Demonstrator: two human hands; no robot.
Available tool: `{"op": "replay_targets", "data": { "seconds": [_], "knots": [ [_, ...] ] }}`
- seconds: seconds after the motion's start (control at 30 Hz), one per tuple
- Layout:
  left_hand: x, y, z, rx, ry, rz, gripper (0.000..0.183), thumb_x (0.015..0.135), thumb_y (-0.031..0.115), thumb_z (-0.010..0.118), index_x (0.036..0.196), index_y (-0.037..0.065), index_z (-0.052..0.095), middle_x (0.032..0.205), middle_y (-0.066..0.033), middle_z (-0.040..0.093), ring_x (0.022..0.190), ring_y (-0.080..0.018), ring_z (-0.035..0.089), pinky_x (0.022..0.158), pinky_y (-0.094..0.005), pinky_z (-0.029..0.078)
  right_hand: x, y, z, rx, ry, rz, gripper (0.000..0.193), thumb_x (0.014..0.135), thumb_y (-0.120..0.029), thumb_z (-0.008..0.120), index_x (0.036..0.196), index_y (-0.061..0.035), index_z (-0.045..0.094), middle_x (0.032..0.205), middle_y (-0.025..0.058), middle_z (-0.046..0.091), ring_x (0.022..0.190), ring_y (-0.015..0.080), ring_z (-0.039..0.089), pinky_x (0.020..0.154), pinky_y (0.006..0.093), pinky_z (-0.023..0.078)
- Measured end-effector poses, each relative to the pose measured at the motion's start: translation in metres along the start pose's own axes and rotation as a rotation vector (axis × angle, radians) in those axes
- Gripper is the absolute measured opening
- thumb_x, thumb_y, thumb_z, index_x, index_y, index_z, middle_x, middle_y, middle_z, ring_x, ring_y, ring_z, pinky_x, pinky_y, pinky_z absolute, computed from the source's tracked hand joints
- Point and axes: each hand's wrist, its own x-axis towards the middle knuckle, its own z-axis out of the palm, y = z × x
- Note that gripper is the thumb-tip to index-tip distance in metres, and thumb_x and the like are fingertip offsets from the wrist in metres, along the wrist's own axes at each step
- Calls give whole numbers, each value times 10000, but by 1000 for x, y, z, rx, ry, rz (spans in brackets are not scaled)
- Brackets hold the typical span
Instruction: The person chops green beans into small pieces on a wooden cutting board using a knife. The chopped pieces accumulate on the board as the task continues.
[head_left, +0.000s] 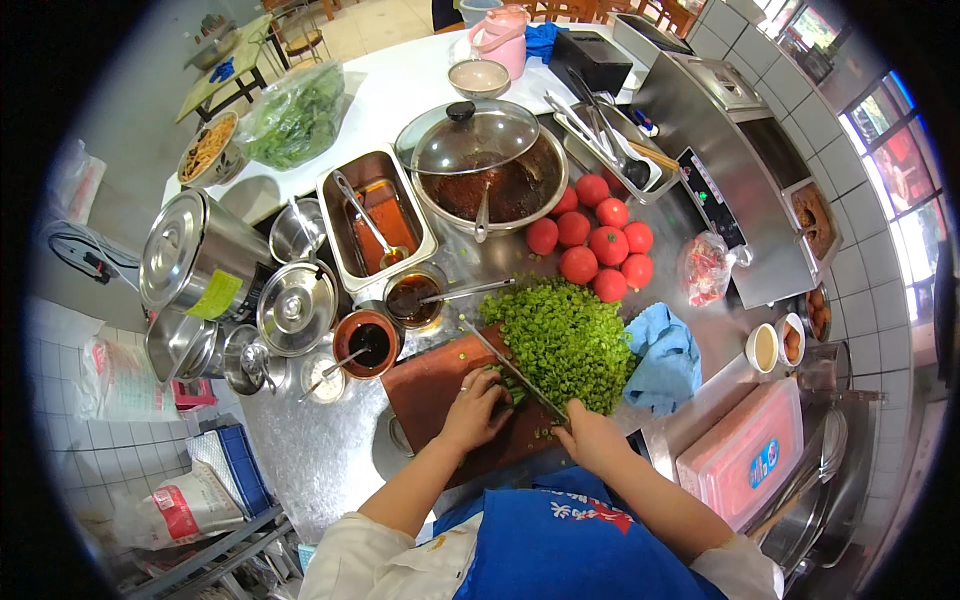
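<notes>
My right hand [588, 436] is closed round the handle of a kitchen knife [517, 373], its long blade slanting up and left across a reddish-brown cutting board [425, 385]. My left hand [478, 410] lies just left of the blade, fingers curled down on a small bunch of green stalks [508, 386], mostly hidden under them. To the right of the blade spreads a large heap of finely chopped green stalks [562, 335], covering the board's right part and spilling past its edge. A crumpled blue cloth [664, 358] touches the heap's right side.
Behind the heap sit several tomatoes [608, 246]. A pot of dark sauce [530, 190] carries a tilted glass lid [440, 142]. Left of it are a steel tray of red oil [376, 225], sauce bowls [367, 345] and a lidded steel pot [205, 255]. A pink-filled plastic box [745, 450] stands right.
</notes>
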Motion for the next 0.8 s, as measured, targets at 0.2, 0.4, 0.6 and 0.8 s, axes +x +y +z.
{"op": "replay_targets", "data": {
  "seconds": [0.2,0.4,0.6,0.8],
  "knots": [
    [4,7,-4,23,-53,3,224,749,154,737,912,89,598,1217,-129,507,1222,-378,425,999,-442,414,0,-4,21,5,9,18,273,887,-198,606,990,-14,434,778,260,638,739,449,628,656,533,493],
    [1,-1,-6,61,-34,24,257,750,179,747,940,89,599,1236,-134,497,1227,-375,421,1008,-443,408,5,-15,-15,-16,-88,13,284,894,-211,599,987,-7,425,771,263,636,750,449,631,670,533,492],
    [3,7,-3,90,-56,9,279,746,187,759,954,90,599,1231,-137,495,1222,-377,423,1012,-446,404,9,5,30,38,8,5,295,893,-213,603,995,-7,417,773,259,637,749,450,632,665,525,495],
    [-4,0,0,137,-4,17,272,762,211,730,968,86,603,1244,-93,506,1231,-333,440,946,-427,457,5,-11,-7,2,-74,0,298,891,-219,609,1008,-17,423,781,262,637,758,449,631,669,525,496]
  ]
}}
